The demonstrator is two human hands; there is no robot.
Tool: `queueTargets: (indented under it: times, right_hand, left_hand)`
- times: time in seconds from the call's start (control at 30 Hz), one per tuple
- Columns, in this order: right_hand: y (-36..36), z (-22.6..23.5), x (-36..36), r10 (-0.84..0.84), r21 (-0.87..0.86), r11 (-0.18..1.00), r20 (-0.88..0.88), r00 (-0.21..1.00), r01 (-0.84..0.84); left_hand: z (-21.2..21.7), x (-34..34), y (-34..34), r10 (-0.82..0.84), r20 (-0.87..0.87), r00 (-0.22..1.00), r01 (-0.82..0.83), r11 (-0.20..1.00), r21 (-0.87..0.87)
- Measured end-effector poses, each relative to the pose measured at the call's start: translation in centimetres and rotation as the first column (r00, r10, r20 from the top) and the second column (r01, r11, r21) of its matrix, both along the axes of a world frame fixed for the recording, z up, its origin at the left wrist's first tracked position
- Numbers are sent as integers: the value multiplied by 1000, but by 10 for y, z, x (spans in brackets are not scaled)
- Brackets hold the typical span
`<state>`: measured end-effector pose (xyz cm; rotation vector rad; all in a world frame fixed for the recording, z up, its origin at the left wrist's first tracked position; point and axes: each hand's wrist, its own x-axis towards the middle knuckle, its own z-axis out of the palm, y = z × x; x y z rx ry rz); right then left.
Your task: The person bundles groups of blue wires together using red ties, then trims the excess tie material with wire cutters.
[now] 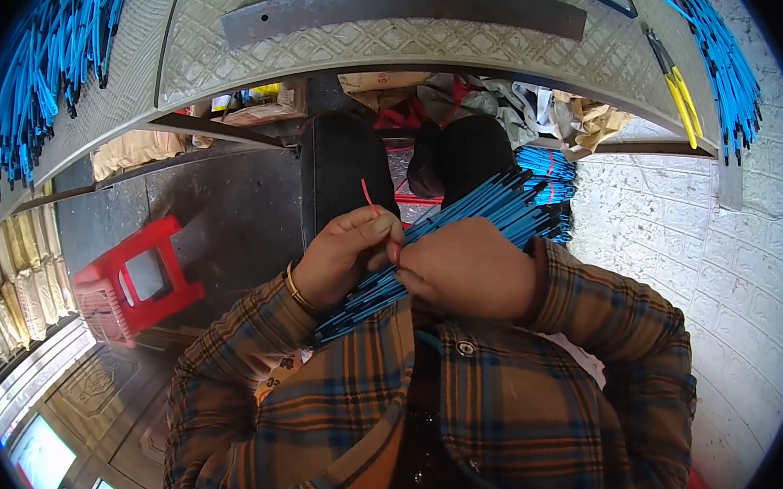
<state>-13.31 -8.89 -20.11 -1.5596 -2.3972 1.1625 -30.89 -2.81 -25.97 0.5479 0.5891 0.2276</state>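
Across my lap lies a bundle of thin blue tubes (pixel 503 205) with black ends, slanting from upper right to lower left. My left hand (pixel 347 246) is closed in a pinch on a thin red strip (pixel 368 195), whose free end sticks up above the thumb. Over the bundle, my right hand (pixel 465 267) is closed with its knuckles up, its fingertips meeting those of the left. A bit of red shows where the two hands meet. What the right fingers grip is hidden beneath that hand.
Beyond my knees stands a table (pixel 371 41) with a flat metal bar (pixel 400 14), yellow-handled pliers (pixel 683 102) and piles of blue tubes (pixel 46 79) (pixel 723 64). More tied bundles (pixel 546 176) lie below, right. A red plastic stool (pixel 140 280) is at left, a white brick wall (pixel 659 238) at right.
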Motion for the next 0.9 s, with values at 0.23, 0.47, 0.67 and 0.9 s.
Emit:
queueTargets:
  times: [0.23, 0.47, 0.67, 0.9]
  right_hand:
    - [-1, -11, -7, -133, 170, 979, 110, 985, 114]
    - [0, -7, -4, -186, 131, 973, -23, 982, 187]
    - [-3, 4, 10, -85, 40, 995, -171, 982, 93]
    - [-18, -1, 7, -60, 228, 958, -424, 904, 171]
  left_hand:
    - [-1, -3, -2, -11, 106, 994, 5, 999, 52]
    - [-3, -6, -1, -25, 110, 994, 21, 999, 35]
    - [-3, -6, 0, -19, 56, 998, 18, 1000, 16]
    - [-9, -8, 2, 0, 52, 999, 2, 999, -40]
